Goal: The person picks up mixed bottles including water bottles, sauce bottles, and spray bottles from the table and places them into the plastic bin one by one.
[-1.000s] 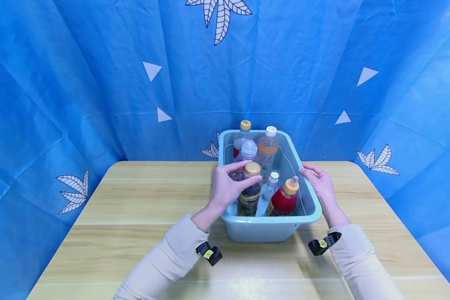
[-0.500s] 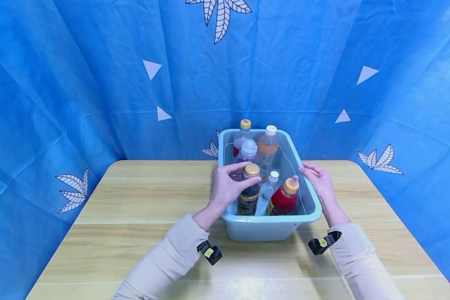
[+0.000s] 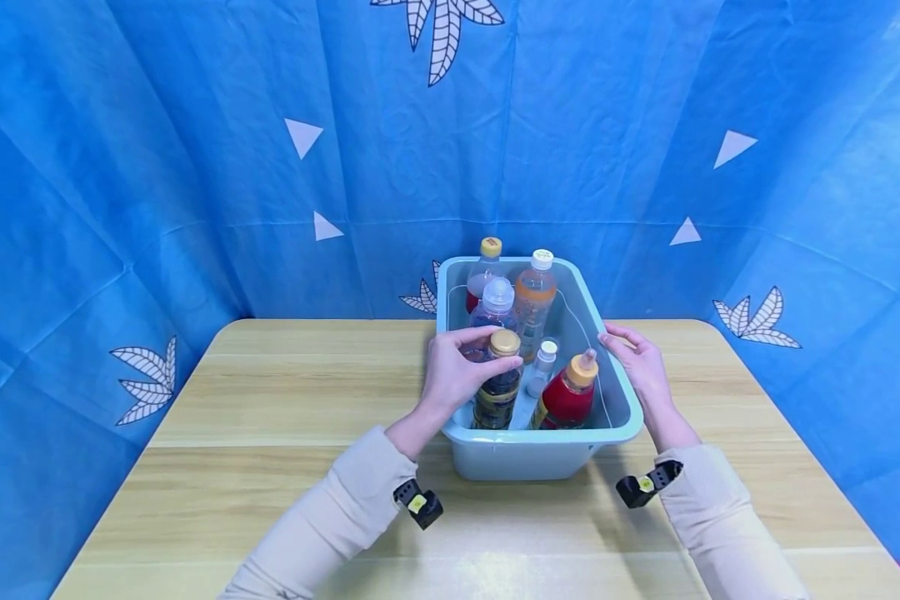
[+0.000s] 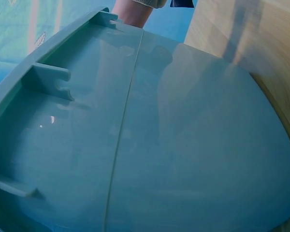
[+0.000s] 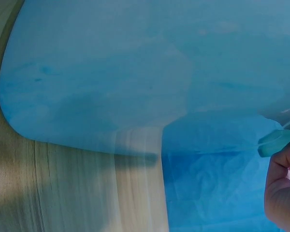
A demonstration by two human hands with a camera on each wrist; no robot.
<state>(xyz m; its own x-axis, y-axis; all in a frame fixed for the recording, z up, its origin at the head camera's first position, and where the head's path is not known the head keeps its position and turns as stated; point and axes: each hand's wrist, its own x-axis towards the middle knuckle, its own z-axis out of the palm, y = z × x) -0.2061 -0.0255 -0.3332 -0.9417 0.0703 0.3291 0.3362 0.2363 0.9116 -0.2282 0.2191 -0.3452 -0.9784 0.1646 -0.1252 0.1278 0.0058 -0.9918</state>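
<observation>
A light blue plastic basin (image 3: 521,460) stands on the wooden table, with several bottles inside. My left hand (image 3: 452,379) reaches over its left rim, thumb and fingers pinching a dark glass bottle (image 3: 497,398) just below its tan cap. At the right rim, my right hand (image 3: 640,364) holds the edge; the right wrist view shows its curled fingers (image 5: 282,186) at the rim. Beside the dark bottle stand a small white-capped bottle (image 3: 543,367) and a red squeeze bottle (image 3: 567,404) with an orange cap. The left wrist view mostly shows the basin's outer wall (image 4: 198,135).
Farther back in the basin are a yellow-capped bottle (image 3: 485,275), a white-capped bottle (image 3: 536,292) with orange liquid, and a bottle with a clear domed cap (image 3: 498,293). A blue patterned curtain (image 3: 390,167) hangs behind the wooden table (image 3: 300,392).
Both hands keep their places on the dark bottle and the rim. The head view has shifted only very slightly.
</observation>
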